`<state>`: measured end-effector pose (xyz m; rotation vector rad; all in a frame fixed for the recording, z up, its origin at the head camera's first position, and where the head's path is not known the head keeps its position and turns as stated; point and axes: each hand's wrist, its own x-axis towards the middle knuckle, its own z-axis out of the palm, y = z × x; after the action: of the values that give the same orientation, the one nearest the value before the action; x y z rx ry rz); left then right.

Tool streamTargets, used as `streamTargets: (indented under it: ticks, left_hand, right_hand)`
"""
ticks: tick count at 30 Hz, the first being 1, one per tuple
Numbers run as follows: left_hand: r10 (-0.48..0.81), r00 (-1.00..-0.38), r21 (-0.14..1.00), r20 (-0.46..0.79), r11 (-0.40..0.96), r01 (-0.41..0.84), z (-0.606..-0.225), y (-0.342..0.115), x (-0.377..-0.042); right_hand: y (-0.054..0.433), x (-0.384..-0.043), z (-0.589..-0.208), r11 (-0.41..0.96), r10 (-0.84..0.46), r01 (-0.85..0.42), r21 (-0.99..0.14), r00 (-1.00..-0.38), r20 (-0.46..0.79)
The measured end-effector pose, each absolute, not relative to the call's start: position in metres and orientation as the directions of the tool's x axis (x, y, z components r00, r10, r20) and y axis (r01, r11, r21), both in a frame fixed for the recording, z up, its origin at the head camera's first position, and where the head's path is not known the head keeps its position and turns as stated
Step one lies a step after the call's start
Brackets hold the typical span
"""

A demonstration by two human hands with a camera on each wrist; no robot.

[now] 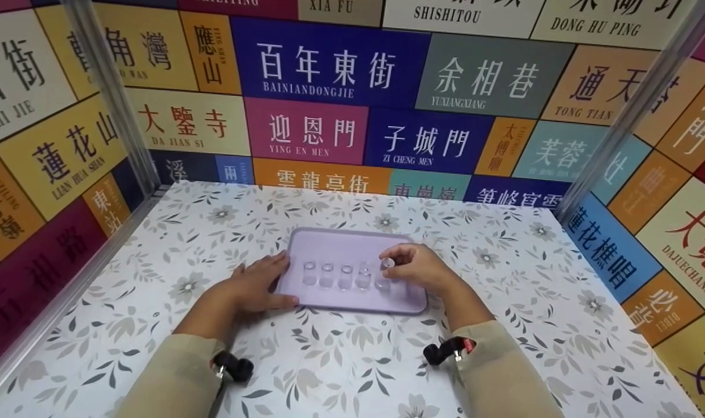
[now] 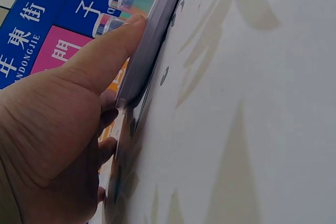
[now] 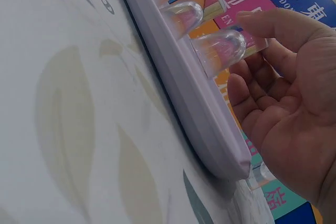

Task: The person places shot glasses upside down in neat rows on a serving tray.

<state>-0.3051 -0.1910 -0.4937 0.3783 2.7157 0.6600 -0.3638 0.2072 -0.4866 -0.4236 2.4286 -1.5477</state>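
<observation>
A shallow lilac tray (image 1: 352, 242) lies on the table. Several small clear cups (image 1: 327, 275) stand in a row across it. At the row's right end, my right hand (image 1: 419, 267) pinches the upper part of a clear cup (image 1: 388, 264) between thumb and fingers. In the right wrist view, this rightmost cup (image 3: 218, 51) shows a domed lower part, and my thumb reaches over its top. My left hand (image 1: 253, 284) rests at the tray's left end, fingers along the side. The left wrist view shows its straight thumb (image 2: 113, 48) against the rim.
A white tablecloth with grey flowers and leaves (image 1: 190, 287) covers the table. Panels with coloured street-name signs (image 1: 335, 64) rise at the back and both sides. Past the tray's corner, a small clear piece (image 3: 260, 174) shows partly in the right wrist view.
</observation>
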Motion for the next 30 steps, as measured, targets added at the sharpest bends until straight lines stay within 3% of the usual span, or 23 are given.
streamTargets:
  ticks: [13, 20, 30]
  left_hand:
    - [0.327, -0.915, 0.475, -0.238, 0.861, 0.184, -0.499, -0.192, -0.308]
    - [0.322, -0.915, 0.472, -0.243, 0.863, 0.179, -0.500, -0.192, -0.308]
    - [0.317, -0.916, 0.480, -0.248, 0.861, 0.168, -0.497, -0.191, -0.306]
  right_hand:
    - [0.207, -0.364, -0.489, 0.449, -0.398, -0.107, -0.887, -0.913, -0.091]
    - [0.208, -0.369, -0.482, 0.375, -0.395, -0.118, -0.920, -0.918, -0.043]
    - [0.221, -0.382, -0.471, 0.319, -0.284, -0.132, -0.939, -0.958, 0.038]
